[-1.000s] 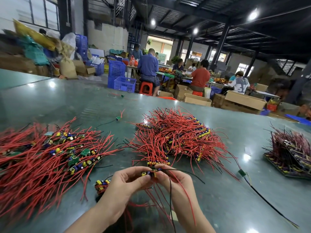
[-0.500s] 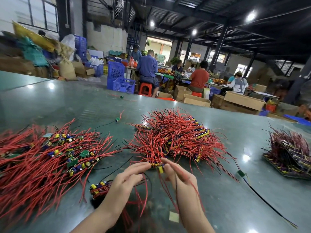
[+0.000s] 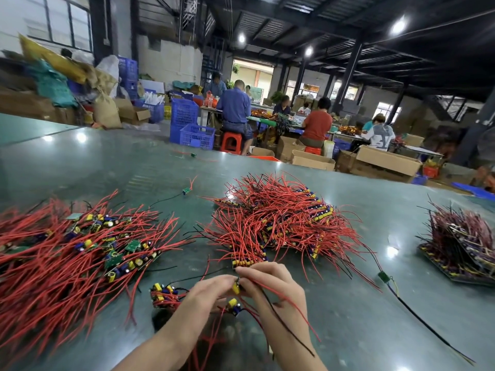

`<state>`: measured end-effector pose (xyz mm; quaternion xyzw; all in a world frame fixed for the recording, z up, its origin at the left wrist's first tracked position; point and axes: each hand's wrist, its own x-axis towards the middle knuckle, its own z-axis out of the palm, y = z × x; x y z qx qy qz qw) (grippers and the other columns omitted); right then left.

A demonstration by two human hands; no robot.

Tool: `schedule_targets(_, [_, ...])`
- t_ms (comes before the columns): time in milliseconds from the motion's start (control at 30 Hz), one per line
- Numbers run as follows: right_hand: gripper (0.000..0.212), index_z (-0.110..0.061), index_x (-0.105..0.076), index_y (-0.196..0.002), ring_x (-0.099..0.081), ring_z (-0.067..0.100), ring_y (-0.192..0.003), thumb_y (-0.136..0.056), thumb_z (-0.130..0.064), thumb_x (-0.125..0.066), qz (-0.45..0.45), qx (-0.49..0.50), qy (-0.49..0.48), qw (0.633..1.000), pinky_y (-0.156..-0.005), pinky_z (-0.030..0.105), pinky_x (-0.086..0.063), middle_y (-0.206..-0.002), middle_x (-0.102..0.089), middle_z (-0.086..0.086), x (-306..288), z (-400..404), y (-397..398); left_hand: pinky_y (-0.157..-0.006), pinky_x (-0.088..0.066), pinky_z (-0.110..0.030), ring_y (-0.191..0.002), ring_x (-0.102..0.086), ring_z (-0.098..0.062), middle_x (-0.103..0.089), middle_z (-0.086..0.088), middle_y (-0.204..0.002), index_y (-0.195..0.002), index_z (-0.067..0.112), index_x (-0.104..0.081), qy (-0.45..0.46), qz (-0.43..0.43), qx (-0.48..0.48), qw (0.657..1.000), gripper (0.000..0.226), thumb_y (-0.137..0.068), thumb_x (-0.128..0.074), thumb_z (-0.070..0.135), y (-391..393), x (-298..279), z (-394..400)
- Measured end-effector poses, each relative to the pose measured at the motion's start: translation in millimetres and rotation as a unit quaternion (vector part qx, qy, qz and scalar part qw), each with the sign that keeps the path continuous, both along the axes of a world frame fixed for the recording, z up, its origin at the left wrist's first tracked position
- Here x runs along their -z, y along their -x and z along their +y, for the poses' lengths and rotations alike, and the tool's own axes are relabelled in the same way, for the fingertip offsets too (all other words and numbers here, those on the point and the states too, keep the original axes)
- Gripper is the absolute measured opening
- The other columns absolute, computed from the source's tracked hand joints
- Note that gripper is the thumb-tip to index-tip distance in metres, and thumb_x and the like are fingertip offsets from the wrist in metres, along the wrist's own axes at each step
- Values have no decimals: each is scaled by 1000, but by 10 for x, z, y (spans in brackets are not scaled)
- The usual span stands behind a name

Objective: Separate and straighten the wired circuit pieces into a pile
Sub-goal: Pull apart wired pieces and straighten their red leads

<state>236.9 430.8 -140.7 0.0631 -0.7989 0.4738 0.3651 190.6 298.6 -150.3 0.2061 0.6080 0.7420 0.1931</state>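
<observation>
Red wire is everywhere on this green table [image 3: 348, 303], and the piece being worked on sits right between the person's two hands, low and near the table's front edge. The left hand [image 3: 203, 295] and the right hand [image 3: 270, 282] meet fingertip to fingertip, both pinching a small circuit piece [image 3: 236, 287] with a yellow part on it. Its red and black wires [image 3: 281, 311] trail back over the right wrist. A second piece [image 3: 232, 306] hangs just below the hands, and a small clump [image 3: 163, 293] lies beside the left hand.

I judge the piece very light, so it needs almost no force to lift. The board itself looks stiff, while the wires are thin and springy: they bend easily and probably hold some curl. The soldered ends where wire meets board seem the weak spot, so tugging hard there could snap a joint. The safest hold looks like the board's edges, pinched with one hand, while the other runs along the wires to draw them straight.

The tangled heap [image 3: 67, 253] lies to the left. The neater pile [image 3: 278, 223], wires fanned outward, sits just beyond the hands, and looks like the place the straightened piece belongs.
</observation>
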Motion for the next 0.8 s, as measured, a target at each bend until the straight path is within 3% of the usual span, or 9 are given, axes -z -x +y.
schedule_targets(67, [16, -27, -77, -91, -62, 14, -90, -78, -17, -73, 6, 1, -1, 1000, -75, 44, -54, -91, -67, -13, -13, 1, -2, -87, -45, -18, -100, -64, 0, -73, 11, -101, -93, 40, -73, 0, 19, 5, 1000, 20, -81, -62, 51, -24, -28, 13])
schedule_targets(133, [18, -25, -78, -88, -65, 18, -87, -76, -12, -75, -19, -3, 48, 999, -74, 41, -55, -89, -69, -8, -18, 2, -17, -76, -46, -8, -92, -66, 1, -74, 10, -95, -90, 41, -73, -9, 23, 5, 1000, 23, -74, -57, 45, -44, -28, 18])
schedule_targets(233, [22, -20, -78, -77, -69, 25, -78, -74, 2, -73, -93, -45, 224, 969, -60, 28, -55, -85, -70, 13, -48, -11, -34, -75, -47, -10, -91, -68, -6, -75, 2, -95, -93, 32, -74, -15, 31, 26, 999, 24, -73, -61, 36, -65, -23, 21])
schedule_targets(300, [18, -12, -77, -74, -67, 28, -74, -74, 5, -72, -101, -48, 240, 964, -56, 26, -53, -82, -70, 20, -58, 0, -32, -74, -47, -10, -90, -68, -6, -74, 1, -95, -92, 28, -75, -17, 35, 24, 999, 24, -72, -62, 35, -71, -12, 28])
schedule_targets(467, [17, -8, -75, -72, -66, 15, -65, -73, 8, -71, -66, -58, 204, 975, -62, 19, -50, -72, -71, 12, -131, 18, -46, -72, -46, -10, -72, -61, -2, -68, 6, -73, -98, 14, -68, -21, 25, 30, 999, 29, -79, -54, 31, -105, -48, 42])
schedule_targets(600, [7, -17, -77, -67, -64, 6, -63, -72, -15, -73, -145, -62, 263, 952, -63, 14, -47, -68, -72, 2, -121, 88, -32, -58, -36, -7, -58, -47, 4, -57, 17, -62, -97, 33, -65, 65, 137, 6, 988, 24, -90, -48, 48, -138, -77, 13])
schedule_targets(667, [19, -18, -77, -70, -59, 12, -67, -63, -34, -71, -203, -92, 308, 925, -70, 21, -46, -68, -71, 1, -112, 92, -38, -48, -29, -9, -47, -37, 2, -47, 15, -50, -92, 41, -62, 87, 170, 0, 982, 20, -87, -46, 52, -160, -93, -4])
schedule_targets(733, [22, -16, -77, -71, -55, 18, -71, -61, -35, -71, -223, -104, 337, 909, -74, 28, -44, -69, -70, 3, -106, 72, -39, -47, -27, -10, -44, -32, 0, -40, 13, -46, -86, 38, -62, 94, 168, -8, 981, 20, -83, -46, 49, -175, -115, -12])
schedule_targets(800, [10, -18, -77, -70, -59, 10, -66, -70, -27, -72, -220, -82, 308, 922, -69, 21, -46, -68, -71, 1, -104, 55, -32, -46, -28, -10, -43, -33, 0, -38, 12, -44, -80, 33, -63, 89, 146, -26, 985, 21, -82, -46, 46, -182, -132, -18])
